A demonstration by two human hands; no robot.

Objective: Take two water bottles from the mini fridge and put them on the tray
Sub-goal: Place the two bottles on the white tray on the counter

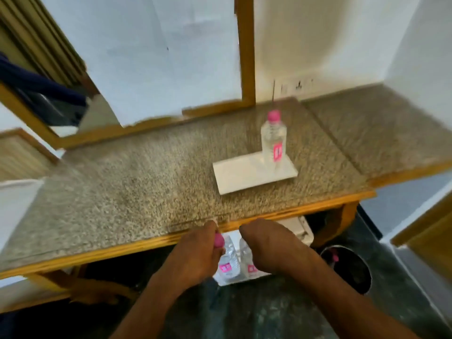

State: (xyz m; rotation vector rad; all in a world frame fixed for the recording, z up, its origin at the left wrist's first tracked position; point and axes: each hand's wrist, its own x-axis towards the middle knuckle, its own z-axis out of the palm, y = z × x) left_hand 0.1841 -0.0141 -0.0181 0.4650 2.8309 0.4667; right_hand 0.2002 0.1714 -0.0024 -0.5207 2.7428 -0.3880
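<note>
Head view: the granite counter (137, 182) ends in a wooden front edge (151, 243) that runs just above both hands; most of the counter surface to the left of the white tray (244, 179) is bare. The tray lies near the front edge, with one upright water bottle (273, 140), pink-capped, standing on its far right end; the rest of the tray is unoccupied. Below the edge, the left hand (195, 253) is clenched around the neck of a second bottle (228, 261), just under its pink cap. The right hand (266, 248) is closed on a third bottle (247, 263), touching the second. Behind them is a white mini fridge (299, 228). A round bin (347, 267) stands on the dark floor, right. White walls and a wood-framed mirror (156, 57) back the counter. The picture is motion-blurred.
</note>
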